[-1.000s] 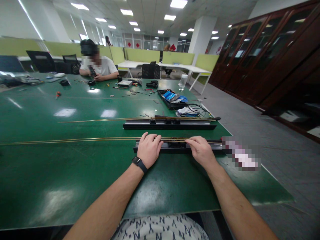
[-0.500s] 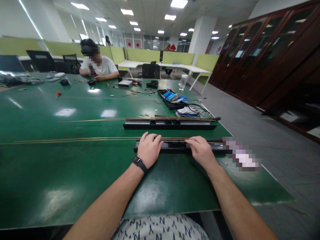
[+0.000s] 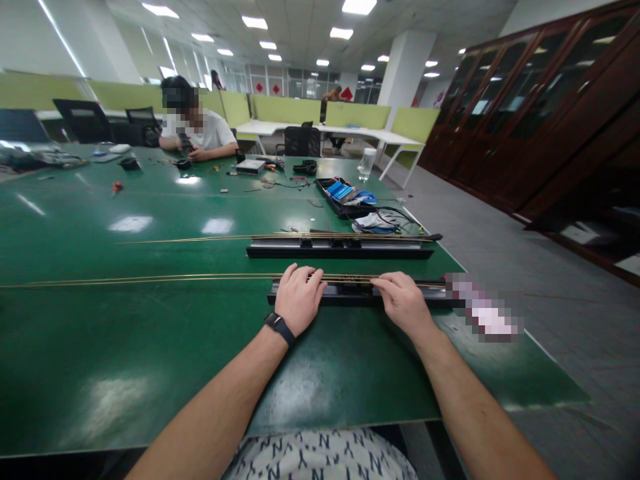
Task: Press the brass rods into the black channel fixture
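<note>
Thin brass-coloured rods (image 3: 200, 277) stretch from the far left across a long black rail (image 3: 347, 300) lying near me. My left hand (image 3: 299, 301), with a dark watch at the wrist, lies over the rods and the rail's left part, fingers apart. Farther right, my right hand (image 3: 404, 303) pinches the rods between thumb and fingertips above the rail. How many rods are in the pinch is hidden. Beyond them sits a second black rail (image 3: 340, 252), with more thin brass-coloured rods (image 3: 215, 239) along its top.
All this lies on a green tabletop (image 3: 165, 347). A blurred-out object (image 3: 483, 310) is by the right edge. Farther back are a black tray (image 3: 340, 208) with blue items, a pale glove (image 3: 377, 223), a clear cup (image 3: 367, 163) and a person (image 3: 213, 133) seated across.
</note>
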`<state>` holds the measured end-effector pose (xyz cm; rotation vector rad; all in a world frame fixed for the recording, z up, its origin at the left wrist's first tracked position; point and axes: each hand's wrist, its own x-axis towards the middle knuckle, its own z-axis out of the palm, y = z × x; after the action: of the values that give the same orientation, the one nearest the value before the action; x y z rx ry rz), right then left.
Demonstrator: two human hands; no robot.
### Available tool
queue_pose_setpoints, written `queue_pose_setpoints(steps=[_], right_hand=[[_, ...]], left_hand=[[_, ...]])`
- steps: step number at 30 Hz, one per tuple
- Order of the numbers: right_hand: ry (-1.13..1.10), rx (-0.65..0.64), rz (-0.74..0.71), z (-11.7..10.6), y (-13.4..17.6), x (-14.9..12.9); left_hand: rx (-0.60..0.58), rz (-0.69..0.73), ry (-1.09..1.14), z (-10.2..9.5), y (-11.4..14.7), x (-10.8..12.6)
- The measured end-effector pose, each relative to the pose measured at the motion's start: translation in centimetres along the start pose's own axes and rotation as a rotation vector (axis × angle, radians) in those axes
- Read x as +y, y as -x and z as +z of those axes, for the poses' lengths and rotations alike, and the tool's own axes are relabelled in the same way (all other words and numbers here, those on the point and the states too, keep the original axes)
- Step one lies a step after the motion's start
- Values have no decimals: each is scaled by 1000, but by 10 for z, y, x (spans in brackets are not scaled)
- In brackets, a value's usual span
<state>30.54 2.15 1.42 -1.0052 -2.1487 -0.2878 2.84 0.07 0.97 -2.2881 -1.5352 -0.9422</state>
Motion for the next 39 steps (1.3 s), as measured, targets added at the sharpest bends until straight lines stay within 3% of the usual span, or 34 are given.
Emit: queue_pose_setpoints(steps=[39], right_hand=[[85, 7, 72, -6, 1, 5]], left_hand=[[-17, -5, -6, 0, 0, 0]])
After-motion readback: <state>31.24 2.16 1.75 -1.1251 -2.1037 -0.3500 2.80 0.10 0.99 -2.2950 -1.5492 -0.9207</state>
